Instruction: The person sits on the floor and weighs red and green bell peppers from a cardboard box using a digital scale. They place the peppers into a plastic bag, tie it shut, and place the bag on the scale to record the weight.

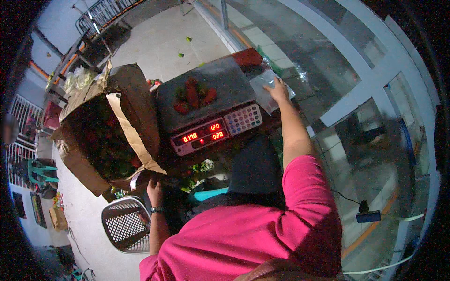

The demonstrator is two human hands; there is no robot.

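My right hand (279, 92) is closed on a clear plastic bag (263, 89) at the right end of the scale's plate. On the grey plate (220, 82) of the digital scale lies a small pile of red and green produce (193, 96); its exact kind is too blurred to tell. Red digits glow on the scale's display (202, 134), beside a keypad (243, 118). My left hand (153, 192) is low by the near corner of an open cardboard box (136, 89), its fingers mostly lost in shadow. Inside the box, dark red and green produce shows dimly.
A white plastic basket (125, 206) stands on the floor beside my left forearm. A red patch (247, 57) lies at the scale's far right corner. Green bits (189, 39) lie on the floor beyond. Glass panels with pale frames (340, 105) run along the right.
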